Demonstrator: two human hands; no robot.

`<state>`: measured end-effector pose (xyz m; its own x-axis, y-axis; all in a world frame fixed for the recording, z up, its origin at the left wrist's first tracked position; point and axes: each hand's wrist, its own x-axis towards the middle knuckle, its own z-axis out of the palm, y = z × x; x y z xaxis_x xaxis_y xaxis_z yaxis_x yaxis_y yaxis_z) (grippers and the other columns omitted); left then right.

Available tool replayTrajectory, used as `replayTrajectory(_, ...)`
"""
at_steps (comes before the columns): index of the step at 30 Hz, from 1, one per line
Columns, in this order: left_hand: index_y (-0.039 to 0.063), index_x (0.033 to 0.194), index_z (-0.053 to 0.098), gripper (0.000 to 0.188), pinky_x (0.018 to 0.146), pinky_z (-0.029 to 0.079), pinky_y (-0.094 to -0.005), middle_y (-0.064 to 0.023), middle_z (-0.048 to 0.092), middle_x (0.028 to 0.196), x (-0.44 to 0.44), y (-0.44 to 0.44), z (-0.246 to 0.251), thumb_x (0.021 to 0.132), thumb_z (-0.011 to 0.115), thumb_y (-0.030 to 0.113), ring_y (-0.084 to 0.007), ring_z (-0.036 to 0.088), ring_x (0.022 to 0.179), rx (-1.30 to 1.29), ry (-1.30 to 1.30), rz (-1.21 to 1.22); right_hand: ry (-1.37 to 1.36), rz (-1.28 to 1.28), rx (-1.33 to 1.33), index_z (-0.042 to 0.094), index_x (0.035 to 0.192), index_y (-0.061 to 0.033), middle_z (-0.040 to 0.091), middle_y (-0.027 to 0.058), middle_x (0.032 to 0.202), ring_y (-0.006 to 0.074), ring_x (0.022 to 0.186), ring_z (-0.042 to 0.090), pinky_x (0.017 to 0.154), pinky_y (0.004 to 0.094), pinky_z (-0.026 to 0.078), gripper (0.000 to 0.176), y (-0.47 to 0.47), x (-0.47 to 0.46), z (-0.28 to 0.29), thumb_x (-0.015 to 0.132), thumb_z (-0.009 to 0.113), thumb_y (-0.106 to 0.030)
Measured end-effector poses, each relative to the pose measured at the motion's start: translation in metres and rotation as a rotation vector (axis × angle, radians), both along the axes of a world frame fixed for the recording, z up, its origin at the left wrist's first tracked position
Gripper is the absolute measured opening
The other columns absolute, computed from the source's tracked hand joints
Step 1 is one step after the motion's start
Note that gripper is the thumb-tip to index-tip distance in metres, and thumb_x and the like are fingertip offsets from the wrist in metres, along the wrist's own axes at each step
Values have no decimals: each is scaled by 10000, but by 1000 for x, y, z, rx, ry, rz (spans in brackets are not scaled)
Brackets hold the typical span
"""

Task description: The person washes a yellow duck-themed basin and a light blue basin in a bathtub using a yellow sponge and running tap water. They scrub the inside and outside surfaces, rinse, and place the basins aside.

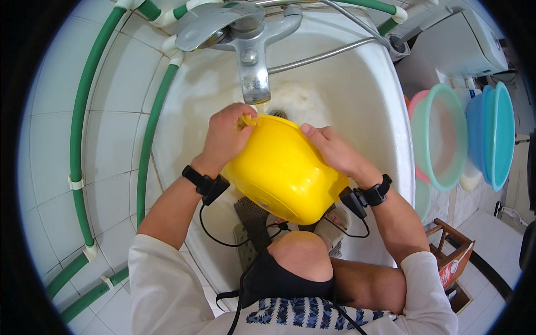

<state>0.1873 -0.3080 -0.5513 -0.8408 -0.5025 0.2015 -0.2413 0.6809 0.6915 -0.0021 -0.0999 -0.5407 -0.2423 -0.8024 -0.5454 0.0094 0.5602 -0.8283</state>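
Note:
A glossy yellow plastic hard hat (289, 167) is tilted over the white bathtub (356, 96), its rounded outer shell towards me. My left hand (228, 132) grips its upper left edge beside a small yellow tab, just below the chrome faucet spout (254, 83). On the upper right rim rests my right hand (335, 146), thumb on the outside and fingers hidden behind the shell. The inside of the hat cannot be seen. No stream of water shows at the spout. Partly visible beyond the hat is the drain (277, 114).
A metal shower hose (322, 54) crosses the tub's far end. Green pipes (81, 125) run along the tiled wall at left. Plastic basins (448, 138) and a wooden stool (452, 247) stand outside the tub at right. Black cables (222, 243) hang from my wrist devices over my legs.

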Motion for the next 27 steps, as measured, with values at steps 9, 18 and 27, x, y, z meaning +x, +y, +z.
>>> replayTrajectory(9,85,925,761,159,763,580,-376,-112,706,843,-5,-10,5,788,732,12,-333,695,793,-128,-101,-57,-12,35,-13,697,1141,131,734,226,880,277,799,679,807,393,547,738,-10,-10,-7,1114,440,-559)
replayTrajectory(18,72,969,786,306,755,588,-434,-165,771,884,-34,-25,-6,809,847,327,-372,738,838,62,-286,0,13,0,-4,704,1138,119,741,212,874,273,792,681,811,402,546,720,4,-19,-6,1119,439,-549)
replayTrajectory(27,75,888,788,196,744,584,-416,-138,766,858,-5,-48,-23,820,839,252,-338,736,787,-28,-487,-92,27,-33,-19,711,1055,132,711,178,820,230,787,666,796,382,546,769,14,-25,-11,1112,442,-586)
